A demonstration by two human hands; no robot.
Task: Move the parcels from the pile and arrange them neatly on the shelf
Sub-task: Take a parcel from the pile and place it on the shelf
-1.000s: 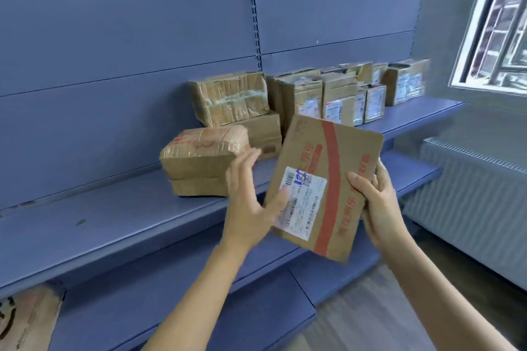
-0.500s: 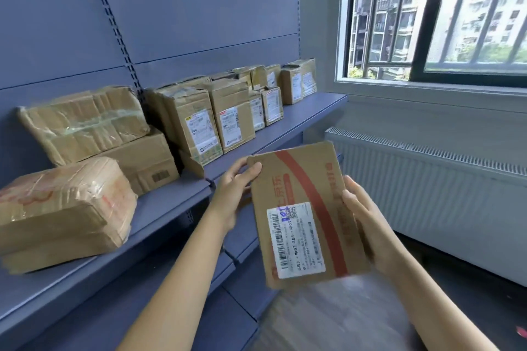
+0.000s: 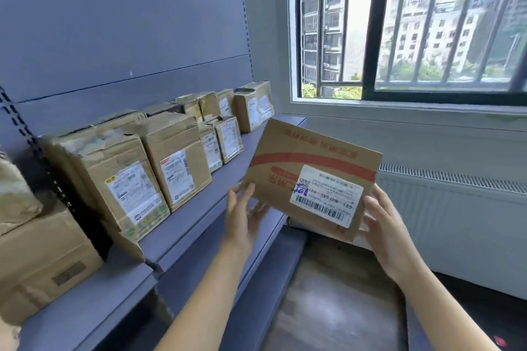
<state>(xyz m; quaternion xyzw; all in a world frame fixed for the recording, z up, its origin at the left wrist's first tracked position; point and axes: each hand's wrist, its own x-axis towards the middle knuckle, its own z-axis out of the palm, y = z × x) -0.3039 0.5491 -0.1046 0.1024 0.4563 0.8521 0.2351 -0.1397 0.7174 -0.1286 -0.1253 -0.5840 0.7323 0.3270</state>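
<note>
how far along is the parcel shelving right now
Done: a row of brown cardboard parcels stands label-out on the blue metal shelf. In hand: a flat brown cardboard parcel with a red stripe, gripped by the right hand, the left hand touching its corner. Left: placing it; the pile is out of view, so the remainder is unknown.

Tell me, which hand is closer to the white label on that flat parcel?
Right. The right hand grips the parcel at its edge, thumb just beside the label; the left hand touches the opposite lower corner, farther off.
</note>
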